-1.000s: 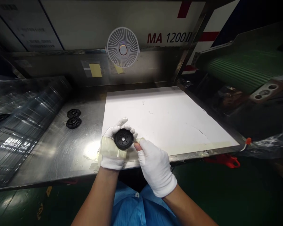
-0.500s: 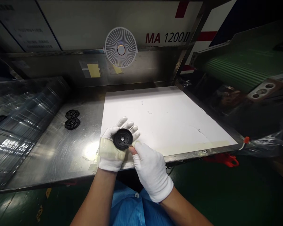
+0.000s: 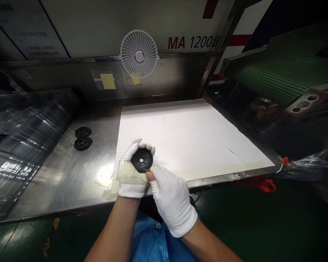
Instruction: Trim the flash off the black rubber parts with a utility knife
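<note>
A round black ribbed disc (image 3: pixel 141 159) with a small centre hole lies in my left hand (image 3: pixel 131 174), whose gloved fingers curl up round its far rim. That hand wears a white glove with a band of clear tape across the palm. My right hand (image 3: pixel 171 198), also in a white glove, is closed in a pinch at the disc's lower right edge, and a thin small tool or tip shows between its fingertips. Both hands hover over the near left corner of a white sheet (image 3: pixel 191 134).
Two more black discs (image 3: pixel 82 138) lie on the steel table (image 3: pixel 71 174) to the left. Clear plastic sheeting (image 3: pixel 19 145) covers the far left. A small white fan (image 3: pixel 139 53) stands at the back, a green conveyor (image 3: pixel 278 76) at the right, a red-handled tool (image 3: pixel 259 183) below the table edge.
My left fingers have curled closer round the disc, which was lying on a flatter palm. My right hand has shifted slightly left and down along the disc's edge.
</note>
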`<state>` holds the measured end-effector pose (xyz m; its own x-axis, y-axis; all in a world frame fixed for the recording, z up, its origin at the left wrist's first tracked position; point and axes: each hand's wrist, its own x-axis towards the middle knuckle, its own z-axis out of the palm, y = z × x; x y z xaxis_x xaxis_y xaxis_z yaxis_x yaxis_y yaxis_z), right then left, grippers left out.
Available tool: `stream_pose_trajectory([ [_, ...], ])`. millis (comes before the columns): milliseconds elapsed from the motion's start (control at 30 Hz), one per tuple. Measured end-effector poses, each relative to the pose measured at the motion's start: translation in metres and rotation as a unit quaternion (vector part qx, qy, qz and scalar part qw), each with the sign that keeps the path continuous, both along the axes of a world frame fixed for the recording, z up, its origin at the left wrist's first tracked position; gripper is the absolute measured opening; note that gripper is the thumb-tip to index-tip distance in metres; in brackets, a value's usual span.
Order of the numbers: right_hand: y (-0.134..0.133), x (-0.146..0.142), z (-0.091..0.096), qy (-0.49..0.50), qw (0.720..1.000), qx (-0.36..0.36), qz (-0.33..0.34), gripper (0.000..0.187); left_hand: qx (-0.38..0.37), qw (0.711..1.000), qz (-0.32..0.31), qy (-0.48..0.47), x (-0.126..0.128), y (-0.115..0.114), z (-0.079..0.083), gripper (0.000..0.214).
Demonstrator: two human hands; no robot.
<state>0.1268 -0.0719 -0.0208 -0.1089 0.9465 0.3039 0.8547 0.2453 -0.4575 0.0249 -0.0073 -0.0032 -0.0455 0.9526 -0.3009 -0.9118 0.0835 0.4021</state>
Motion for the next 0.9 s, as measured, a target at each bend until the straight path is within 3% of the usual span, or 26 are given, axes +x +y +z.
stream_pose_trajectory([
  [167, 0.004, 0.009, -0.001, -0.01, 1.0, 0.013, -0.026, 0.027, 0.011, 0.996, -0.084, 0.0, -0.007, -0.006, 0.001, 0.034],
  [367, 0.002, 0.009, -0.001, -0.029, 0.999, -0.007, -0.028, 0.029, 0.018, 0.999, -0.019, -0.019, -0.003, 0.0, -0.002, 0.017],
  [633, -0.004, 0.0, -0.004, 0.014, 1.0, -0.021, -0.009, 0.028, -0.007, 0.999, 0.04, -0.009, 0.003, 0.001, 0.0, 0.013],
  [800, -0.005, 0.003, -0.001, 0.124, 0.99, -0.068, 0.002, 0.03, -0.007, 0.999, 0.049, -0.006, 0.006, 0.0, 0.006, 0.011],
  [900, -0.002, 0.012, 0.006, 0.262, 0.96, -0.103, 0.008, 0.032, -0.016, 0.999, 0.051, -0.004, 0.004, 0.001, 0.01, 0.009],
])
